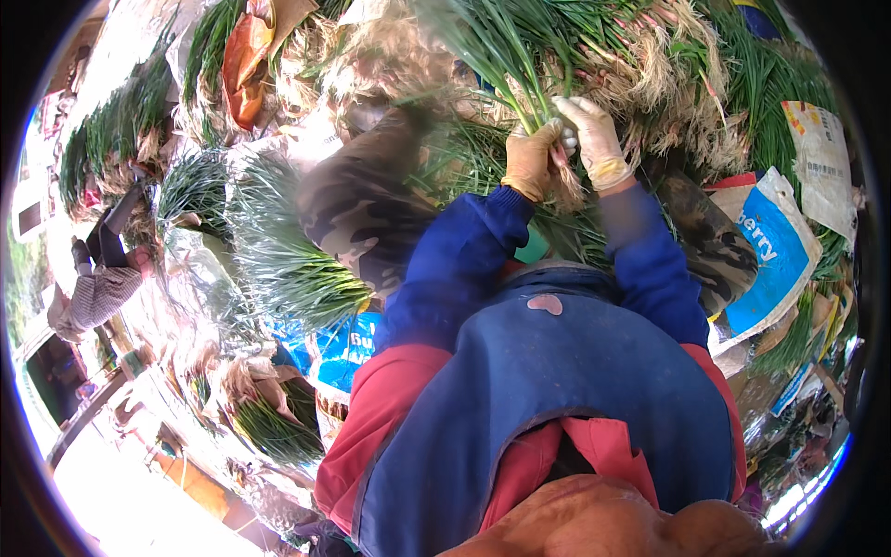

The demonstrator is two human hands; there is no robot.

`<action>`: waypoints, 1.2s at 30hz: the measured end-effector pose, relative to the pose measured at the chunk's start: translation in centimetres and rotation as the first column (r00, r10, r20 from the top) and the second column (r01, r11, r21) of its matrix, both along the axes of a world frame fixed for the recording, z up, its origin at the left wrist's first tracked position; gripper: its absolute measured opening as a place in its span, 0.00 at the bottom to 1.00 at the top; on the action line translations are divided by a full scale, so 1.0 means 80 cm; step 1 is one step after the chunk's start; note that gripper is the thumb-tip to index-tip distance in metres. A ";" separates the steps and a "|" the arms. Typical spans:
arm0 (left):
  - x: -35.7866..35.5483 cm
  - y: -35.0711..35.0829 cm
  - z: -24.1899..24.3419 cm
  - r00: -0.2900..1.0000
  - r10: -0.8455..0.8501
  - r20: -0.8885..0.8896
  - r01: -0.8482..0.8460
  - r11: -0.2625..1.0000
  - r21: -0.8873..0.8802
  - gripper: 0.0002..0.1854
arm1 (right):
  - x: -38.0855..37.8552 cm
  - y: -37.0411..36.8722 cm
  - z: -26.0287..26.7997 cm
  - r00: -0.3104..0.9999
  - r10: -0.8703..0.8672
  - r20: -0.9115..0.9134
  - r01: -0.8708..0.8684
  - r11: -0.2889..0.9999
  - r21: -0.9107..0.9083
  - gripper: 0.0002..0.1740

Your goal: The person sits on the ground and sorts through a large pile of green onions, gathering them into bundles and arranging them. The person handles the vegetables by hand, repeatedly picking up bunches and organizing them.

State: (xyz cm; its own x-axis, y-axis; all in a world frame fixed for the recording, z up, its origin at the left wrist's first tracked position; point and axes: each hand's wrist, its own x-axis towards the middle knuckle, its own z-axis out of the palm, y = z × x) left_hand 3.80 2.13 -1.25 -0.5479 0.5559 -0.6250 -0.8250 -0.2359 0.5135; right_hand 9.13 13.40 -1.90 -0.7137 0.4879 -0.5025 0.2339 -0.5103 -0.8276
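My left hand, in a stained glove, is closed around a small bunch of green onions. Their pinkish bulbs and pale roots hang below the fist, and the leaves fan out up and left. Close against it, my right hand, in a whitish glove, has its fingers curled at the bunch. A blurred green leaf rises from its fingertips, which seem to pinch it. Loose green trimmings lie below, between my knees in camouflage trousers.
A large heap of green onions with roots lies beyond my hands. A leafy bundle stands by my left knee. Printed blue sacks lie at the right. Another person bends over at the far left, near more bundles.
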 end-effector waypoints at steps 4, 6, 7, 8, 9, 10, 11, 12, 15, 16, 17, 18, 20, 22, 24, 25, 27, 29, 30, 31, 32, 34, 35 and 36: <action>-0.001 0.001 -0.001 0.995 -0.065 0.071 0.034 0.928 0.372 0.09 | 0.013 -0.028 0.031 0.916 -0.247 -0.317 0.125 0.925 -0.359 0.11; -0.012 0.001 -0.014 0.965 0.000 0.263 -0.091 0.939 0.332 0.10 | 0.010 -0.016 0.021 0.816 -0.389 -0.428 0.232 0.898 -0.374 0.11; -0.017 0.000 -0.020 0.936 0.032 0.352 -0.146 0.942 0.303 0.10 | 0.010 -0.006 0.016 0.766 -0.473 -0.435 0.352 0.875 -0.332 0.11; -0.020 -0.003 -0.025 0.948 0.058 0.312 -0.157 0.939 0.305 0.09 | 0.018 0.011 0.010 0.786 -0.404 -0.468 0.256 0.902 -0.348 0.10; -0.021 -0.005 -0.021 0.969 -0.011 0.245 -0.072 0.942 0.329 0.09 | 0.014 0.015 0.020 0.857 -0.370 -0.359 0.254 0.909 -0.330 0.11; -0.019 -0.010 -0.016 0.981 -0.080 0.175 0.015 0.938 0.346 0.09 | 0.006 0.011 0.025 0.925 -0.257 -0.279 0.191 0.951 -0.242 0.12; -0.018 -0.011 -0.011 0.983 -0.149 0.104 0.103 0.928 0.357 0.09 | -0.002 0.005 0.030 0.972 -0.144 -0.184 0.115 0.981 -0.159 0.13; -0.011 -0.010 -0.013 0.975 -0.181 0.125 0.108 0.891 0.441 0.10 | -0.003 0.012 0.030 0.953 0.114 -0.282 -0.227 0.884 -0.409 0.15; -0.001 -0.009 -0.012 0.972 -0.190 0.137 0.132 0.926 0.353 0.10 | -0.016 0.000 0.040 0.993 0.114 -0.036 -0.120 0.947 -0.298 0.19; -0.003 -0.009 -0.013 0.972 -0.180 0.153 0.106 0.911 0.399 0.10 | -0.015 0.000 0.034 0.989 0.074 -0.126 -0.112 0.939 -0.326 0.18; -0.005 -0.010 -0.015 0.971 -0.171 0.169 0.080 0.892 0.444 0.10 | -0.011 0.000 0.023 0.976 0.031 -0.214 -0.107 0.929 -0.354 0.17; -0.008 -0.012 -0.019 0.969 -0.160 0.188 0.049 0.872 0.486 0.10 | -0.013 -0.004 0.022 0.955 -0.013 -0.297 -0.107 0.917 -0.383 0.16; -0.014 -0.012 -0.028 0.971 -0.100 0.217 -0.003 0.903 0.429 0.10 | 0.000 -0.019 0.025 0.935 -0.038 -0.352 -0.046 0.973 -0.227 0.15; -0.023 -0.015 -0.024 0.989 -0.045 0.140 0.003 0.958 0.285 0.08 | 0.017 -0.036 0.041 0.867 -0.104 -0.488 0.161 0.984 0.076 0.15; -0.034 -0.011 -0.022 0.982 0.028 0.189 -0.069 0.974 0.215 0.06 | 0.059 0.005 0.027 0.751 -0.168 -0.639 0.096 0.985 -0.146 0.14; -0.033 -0.008 -0.008 0.996 0.005 0.090 -0.022 0.981 0.191 0.07 | 0.076 0.023 0.028 0.705 -0.207 -0.678 0.045 0.968 -0.248 0.13; -0.018 -0.009 0.022 0.993 -0.060 -0.105 0.074 0.989 0.125 0.07 | 0.108 0.038 0.021 0.998 0.058 -0.024 -0.057 0.998 0.035 0.10; -0.005 -0.004 0.030 0.966 -0.196 -0.169 0.214 0.972 0.097 0.12 | 0.155 0.054 -0.045 0.608 0.424 0.671 -0.773 0.511 0.377 0.20; -0.001 -0.004 0.031 0.974 -0.181 -0.134 0.200 0.969 0.144 0.12 | 0.138 0.050 -0.036 0.782 0.379 0.495 -0.599 0.677 0.427 0.22; 0.008 -0.006 0.033 0.982 -0.168 -0.090 0.182 0.966 0.186 0.12 | 0.111 0.035 -0.012 0.908 0.288 0.305 -0.399 0.818 0.415 0.25; 0.014 -0.008 0.033 0.983 -0.163 -0.087 0.178 0.961 0.212 0.13 | 0.076 0.029 0.014 0.958 0.277 0.079 -0.285 0.877 0.387 0.25; 0.021 -0.009 0.048 0.971 -0.223 -0.084 0.238 0.933 0.272 0.13 | 0.040 0.012 0.052 0.922 0.369 -0.116 -0.266 0.822 0.504 0.23; 0.021 -0.009 0.052 0.963 -0.263 -0.055 0.268 0.919 0.290 0.12 | 0.027 -0.001 0.055 0.948 0.240 -0.211 -0.178 0.945 0.276 0.21; 0.018 -0.011 0.049 0.963 -0.269 0.013 0.244 0.892 0.380 0.12 | 0.011 -0.015 0.057 0.957 0.073 -0.280 -0.068 0.997 0.026 0.19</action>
